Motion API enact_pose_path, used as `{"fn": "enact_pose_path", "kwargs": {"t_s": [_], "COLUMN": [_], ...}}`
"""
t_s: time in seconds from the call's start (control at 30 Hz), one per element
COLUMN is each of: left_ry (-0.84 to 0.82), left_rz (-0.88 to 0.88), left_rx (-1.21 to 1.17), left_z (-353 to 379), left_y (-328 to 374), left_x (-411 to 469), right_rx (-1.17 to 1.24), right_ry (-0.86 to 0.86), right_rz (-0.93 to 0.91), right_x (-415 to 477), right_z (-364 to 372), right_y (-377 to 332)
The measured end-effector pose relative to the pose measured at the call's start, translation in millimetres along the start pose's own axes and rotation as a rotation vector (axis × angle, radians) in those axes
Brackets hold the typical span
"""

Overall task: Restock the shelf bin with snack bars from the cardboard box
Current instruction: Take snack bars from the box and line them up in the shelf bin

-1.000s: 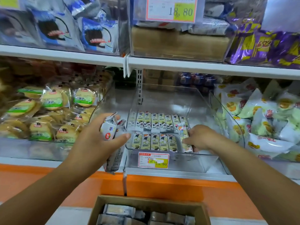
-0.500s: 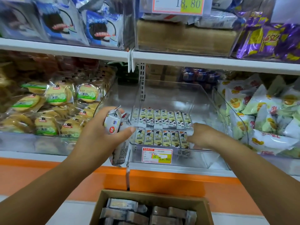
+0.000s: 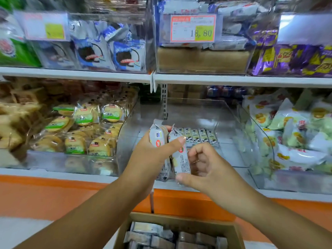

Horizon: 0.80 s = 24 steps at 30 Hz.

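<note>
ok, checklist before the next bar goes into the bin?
1. Left hand grip on held snack bars: ok, upright.
2. Right hand pinching rightmost bar: ok.
3. Bare floor in shelf bin right of back row: ok.
4. Front row layout: cannot tell, hands hide it.
5. Cardboard box holds more bars: ok.

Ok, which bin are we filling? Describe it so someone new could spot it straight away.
Find the lower shelf, just above the orange band. The clear bin sits on it between the bin of round cookies and the bin of white-and-yellow packets. Unlike those full neighbours, it is mostly bare, with only a flat row of small snack bars showing on its floor.
</note>
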<state>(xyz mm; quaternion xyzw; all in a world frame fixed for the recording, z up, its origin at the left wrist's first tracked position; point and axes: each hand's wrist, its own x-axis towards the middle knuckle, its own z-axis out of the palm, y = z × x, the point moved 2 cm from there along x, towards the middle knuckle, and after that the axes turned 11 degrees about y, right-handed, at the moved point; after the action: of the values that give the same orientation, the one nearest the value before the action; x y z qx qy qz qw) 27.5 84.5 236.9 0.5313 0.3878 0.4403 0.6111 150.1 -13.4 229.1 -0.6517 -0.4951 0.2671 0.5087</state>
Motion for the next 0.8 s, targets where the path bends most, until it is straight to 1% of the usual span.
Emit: {"fn": "enact_pose_path", "kwargs": {"t_s": [0.1, 0.33, 0.47, 0.5, 0.57, 0.63, 0.73, 0.8], "left_ry": [-0.021, -0.205, -0.228, -0.226, -0.21, -0.2, -0.184, -0.139], "left_rz": [-0.04, -0.109, -0.122, -0.116, -0.091, -0.058, -0.01, 0.042], "left_rx": [-0.036, -0.045, -0.026, -0.016, 0.021, 0.076, 0.145, 0.179], "left_z": [2.9, -4.9, -5.3, -4.5, -2.8, -0.9, 3.3, 4.4], "left_y": [1.9, 2.5, 1.2, 1.0, 1.0, -0.2, 0.0, 2.3], "left_x": [-3.3, -2.3, -1.5, -1.5, -1.0, -0.2, -1.4, -0.9], "right_rx": [0.069, 0.297, 0.39, 0.377, 0.237, 0.063, -0.042, -0.096], "right_ry": [-0.008, -0.118, -0.16, -0.163, -0.14, -0.105, -0.037, -0.042], "right_rz": [0.03, 0.238, 0.342, 0.353, 0.317, 0.226, 0.103, 0.038], "right_x": [1.9, 7.6, 9.9, 10.3, 11.2, 12.1, 13.5, 17.4], "right_z": [-6.5, -23.6, -28.4, -29.9, -31.8, -30.3, -25.5, -27.5], "right_y": [0.3, 5.6, 7.3, 6.0, 3.9, 0.2, -6.8, -13.9]}}
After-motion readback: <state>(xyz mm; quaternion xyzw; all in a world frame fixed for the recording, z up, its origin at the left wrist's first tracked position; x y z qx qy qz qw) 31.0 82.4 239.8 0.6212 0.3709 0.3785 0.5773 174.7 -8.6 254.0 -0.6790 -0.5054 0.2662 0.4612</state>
